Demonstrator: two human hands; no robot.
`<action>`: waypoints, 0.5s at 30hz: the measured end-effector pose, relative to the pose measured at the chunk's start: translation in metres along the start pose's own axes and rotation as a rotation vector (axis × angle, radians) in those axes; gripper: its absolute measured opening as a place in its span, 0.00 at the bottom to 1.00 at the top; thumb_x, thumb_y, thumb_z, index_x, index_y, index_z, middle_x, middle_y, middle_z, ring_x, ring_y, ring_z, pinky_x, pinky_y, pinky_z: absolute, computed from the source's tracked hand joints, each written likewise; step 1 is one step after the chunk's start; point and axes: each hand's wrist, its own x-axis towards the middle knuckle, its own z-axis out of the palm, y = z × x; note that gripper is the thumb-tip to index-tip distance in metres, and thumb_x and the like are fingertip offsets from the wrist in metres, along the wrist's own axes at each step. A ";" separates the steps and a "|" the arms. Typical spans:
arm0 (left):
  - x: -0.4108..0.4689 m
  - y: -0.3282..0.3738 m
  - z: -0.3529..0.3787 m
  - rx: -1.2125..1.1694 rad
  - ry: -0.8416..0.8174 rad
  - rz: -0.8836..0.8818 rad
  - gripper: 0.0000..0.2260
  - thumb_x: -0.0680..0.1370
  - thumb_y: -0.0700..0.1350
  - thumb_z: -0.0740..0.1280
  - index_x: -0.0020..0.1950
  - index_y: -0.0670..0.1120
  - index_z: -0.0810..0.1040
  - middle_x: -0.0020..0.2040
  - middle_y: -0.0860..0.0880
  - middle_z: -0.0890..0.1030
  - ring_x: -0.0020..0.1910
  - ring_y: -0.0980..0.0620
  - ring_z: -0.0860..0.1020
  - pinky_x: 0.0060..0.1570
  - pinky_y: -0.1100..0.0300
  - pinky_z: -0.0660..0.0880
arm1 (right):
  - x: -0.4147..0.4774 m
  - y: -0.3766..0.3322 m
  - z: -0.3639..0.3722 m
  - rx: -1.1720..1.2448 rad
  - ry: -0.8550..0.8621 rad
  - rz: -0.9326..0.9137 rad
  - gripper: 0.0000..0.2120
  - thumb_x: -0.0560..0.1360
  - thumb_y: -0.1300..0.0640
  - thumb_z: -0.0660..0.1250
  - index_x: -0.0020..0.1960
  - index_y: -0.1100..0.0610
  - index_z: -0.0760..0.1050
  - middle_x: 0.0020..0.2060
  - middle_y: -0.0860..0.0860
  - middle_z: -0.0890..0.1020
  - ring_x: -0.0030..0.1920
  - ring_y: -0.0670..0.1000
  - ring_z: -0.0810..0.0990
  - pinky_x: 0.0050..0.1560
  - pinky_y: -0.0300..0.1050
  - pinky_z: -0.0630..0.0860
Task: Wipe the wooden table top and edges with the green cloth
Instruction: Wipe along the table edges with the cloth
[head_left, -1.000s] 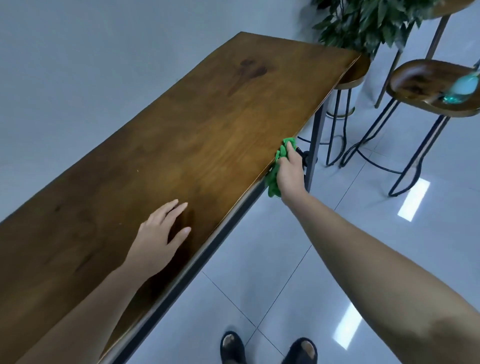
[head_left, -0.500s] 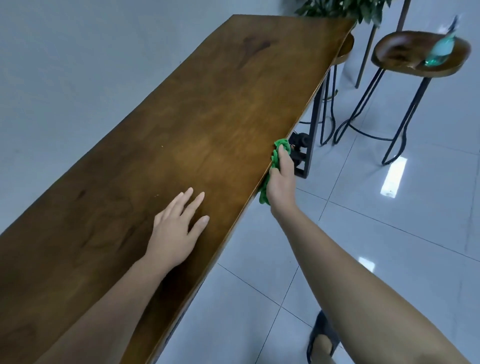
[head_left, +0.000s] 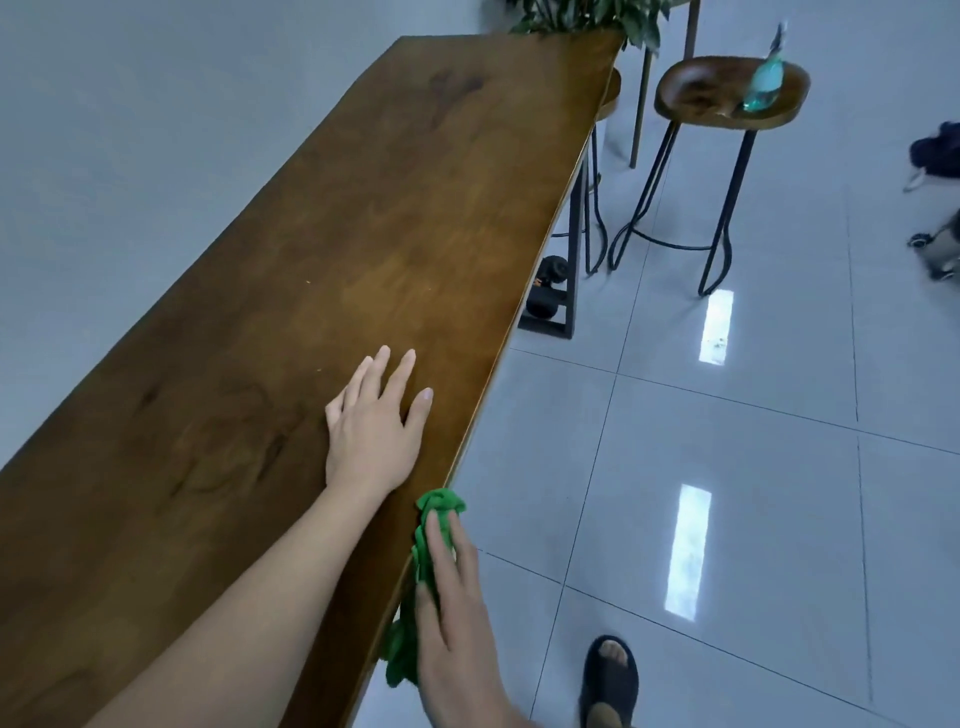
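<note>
Green cloth (head_left: 439, 504) is lying bunched against the near long edge of the wooden table (head_left: 363, 234), low in the view and close to the person. The right hand (head_left: 452, 613) is pressing it there with straight, extended fingers laid over it rather than curled round it; the thumb is hidden. The left hand (head_left: 374, 426) is resting flat and open on the top just inside that edge, holding nothing and seemingly bracing the body. Judging from this, the edge stage is under way. Whether the stretch of this edge running up toward the stool (head_left: 727, 98) with the spray bottle (head_left: 763, 83) is done cannot be told. The top is showing a few pale specks near its middle, so it is probably needing another pass. The far long edge and both short ends are looking like work remaining.
</note>
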 end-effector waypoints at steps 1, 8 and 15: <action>0.000 0.000 0.000 0.002 -0.002 -0.003 0.29 0.88 0.67 0.49 0.88 0.60 0.57 0.90 0.53 0.56 0.88 0.50 0.52 0.83 0.40 0.54 | 0.011 0.001 -0.008 -0.010 0.001 -0.010 0.33 0.92 0.57 0.54 0.84 0.26 0.47 0.85 0.25 0.44 0.81 0.24 0.46 0.81 0.27 0.52; 0.001 0.000 0.001 0.057 -0.014 0.017 0.32 0.87 0.69 0.42 0.89 0.60 0.54 0.90 0.52 0.54 0.89 0.48 0.52 0.85 0.41 0.52 | 0.183 -0.022 -0.106 -0.111 0.156 -0.052 0.33 0.88 0.68 0.55 0.91 0.51 0.55 0.90 0.49 0.55 0.87 0.43 0.53 0.89 0.51 0.52; 0.003 -0.001 0.004 0.088 -0.015 0.008 0.33 0.86 0.70 0.42 0.89 0.60 0.52 0.90 0.52 0.52 0.89 0.48 0.51 0.85 0.42 0.50 | 0.260 -0.041 -0.157 0.066 0.160 0.064 0.35 0.86 0.67 0.54 0.90 0.45 0.58 0.87 0.45 0.64 0.83 0.52 0.68 0.83 0.60 0.68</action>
